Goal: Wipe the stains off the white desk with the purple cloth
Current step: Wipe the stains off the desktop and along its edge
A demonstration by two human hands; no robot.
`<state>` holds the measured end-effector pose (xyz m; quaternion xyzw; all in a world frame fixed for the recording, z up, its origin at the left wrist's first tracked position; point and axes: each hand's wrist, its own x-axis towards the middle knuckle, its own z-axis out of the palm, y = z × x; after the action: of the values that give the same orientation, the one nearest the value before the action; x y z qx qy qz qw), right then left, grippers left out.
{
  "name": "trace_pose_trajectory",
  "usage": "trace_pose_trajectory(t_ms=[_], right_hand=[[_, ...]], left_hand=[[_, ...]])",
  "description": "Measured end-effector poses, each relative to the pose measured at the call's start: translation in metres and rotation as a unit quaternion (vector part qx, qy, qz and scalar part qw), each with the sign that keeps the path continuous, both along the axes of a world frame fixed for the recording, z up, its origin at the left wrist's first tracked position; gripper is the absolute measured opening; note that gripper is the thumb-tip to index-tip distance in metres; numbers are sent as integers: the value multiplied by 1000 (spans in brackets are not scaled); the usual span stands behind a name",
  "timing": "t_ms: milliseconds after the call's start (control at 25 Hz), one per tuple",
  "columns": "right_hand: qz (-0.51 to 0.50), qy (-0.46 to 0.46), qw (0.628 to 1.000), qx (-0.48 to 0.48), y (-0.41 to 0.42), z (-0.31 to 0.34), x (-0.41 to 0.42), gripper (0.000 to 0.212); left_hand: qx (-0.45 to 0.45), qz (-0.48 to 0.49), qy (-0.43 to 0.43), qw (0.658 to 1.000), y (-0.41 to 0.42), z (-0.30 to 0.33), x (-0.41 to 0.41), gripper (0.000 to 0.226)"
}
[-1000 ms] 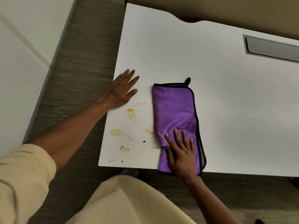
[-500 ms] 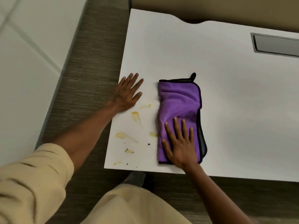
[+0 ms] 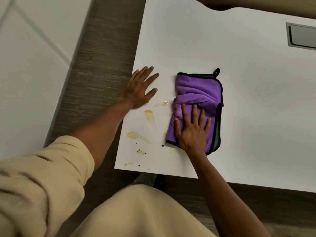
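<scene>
Two hands (image 3: 192,132) — one cloth (image 3: 198,89)

Both hands (image 3: 192,132) flat, fingers spread

Soft, even indoor light falls on the white desk (image 3: 239,57), brightest at its centre and dimming toward the far right with no hard glare. Faint shadows sit under the left hand (image 3: 139,90) and right hand (image 3: 192,130). The near sleeve (image 3: 39,185) is blurred, and the wide lens bends the desk's edges.
</scene>
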<state>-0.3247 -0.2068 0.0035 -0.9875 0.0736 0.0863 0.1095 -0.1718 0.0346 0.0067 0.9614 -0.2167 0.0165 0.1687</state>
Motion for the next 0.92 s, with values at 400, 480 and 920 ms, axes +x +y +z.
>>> trace_pose_trajectory(t_ms=[400,480,920], right_hand=[[81,-1,997,-5,7,-2,-120,71],[79,0,997,-12,12,1,-104,71],[52,7,998,26,26,2,-60,69]], left_hand=[[75,16,-1,997,-8,-1,-4,61],[59,14,-7,998,-7,-2,-4,61],[43,-14,-27,999,-2,-10,-15,61]])
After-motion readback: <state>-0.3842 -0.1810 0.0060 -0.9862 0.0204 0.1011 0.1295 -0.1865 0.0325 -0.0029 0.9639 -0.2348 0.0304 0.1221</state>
